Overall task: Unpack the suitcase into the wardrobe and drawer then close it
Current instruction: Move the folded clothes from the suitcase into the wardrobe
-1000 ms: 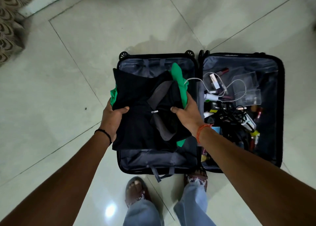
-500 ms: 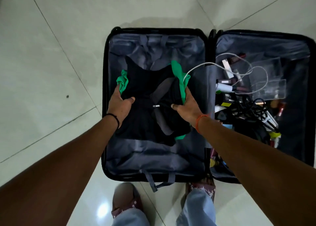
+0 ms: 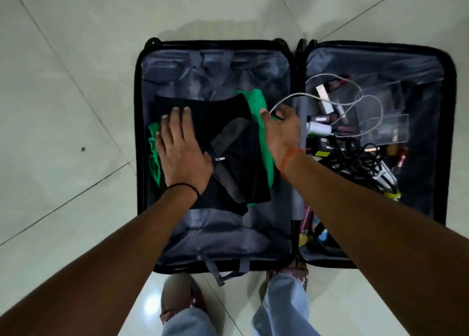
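Observation:
A black suitcase [image 3: 139,102] lies open flat on the tiled floor. In its left half rests a folded stack of clothes: a black garment [image 3: 228,132] with a grey zip panel over a green garment [image 3: 256,102]. My left hand [image 3: 181,150] lies flat on the black garment, fingers spread. My right hand [image 3: 281,127] hovers open over the stack's right edge, by a white cable [image 3: 286,99]. The right half holds tangled black cables [image 3: 360,163], a white charger [image 3: 318,128] and small items.
Pale glossy floor tiles [image 3: 76,56] surround the suitcase. My feet in sandals [image 3: 177,295] and jeans stand at its near edge. Grey straps [image 3: 215,269] hang over the front rim. A clear plastic box [image 3: 380,122] lies in the right half.
The clothes stack was held at both sides above the case; now it lies in the left half. Both hands have let go and opened, the left flat on top.

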